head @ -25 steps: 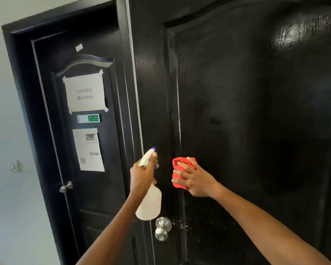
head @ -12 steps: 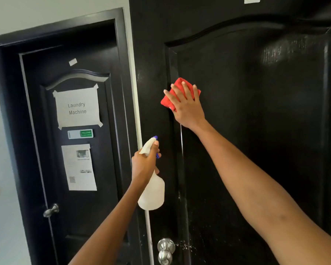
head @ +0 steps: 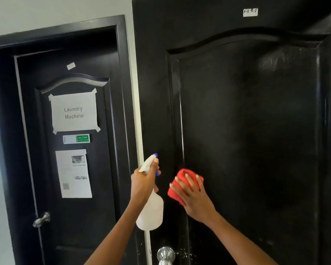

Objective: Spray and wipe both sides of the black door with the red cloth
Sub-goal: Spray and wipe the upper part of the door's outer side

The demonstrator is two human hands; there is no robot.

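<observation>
The glossy black door [head: 246, 131] fills the right of the view, with a raised arched panel. My right hand [head: 194, 196] presses the red cloth [head: 177, 190] flat against the panel's left edge, at about mid height. My left hand [head: 143, 183] grips the neck of a white spray bottle [head: 151, 213] with a blue nozzle, held upright just left of the cloth and in front of the door's edge. The door's silver knob [head: 165, 254] sits below both hands, with white droplets on the door beside it.
A second black door [head: 96, 217] stands closed at the left, bearing a "Laundry Machine" paper sign [head: 74, 112], a printed sheet [head: 74, 174] and a silver handle [head: 41, 219]. A small white label [head: 250, 12] is stuck near the top of the near door. Grey wall lies at far left.
My right hand swept the red cloth up the panel's left edge, then back down to mid height. The left hand kept the bottle in about the same place.
</observation>
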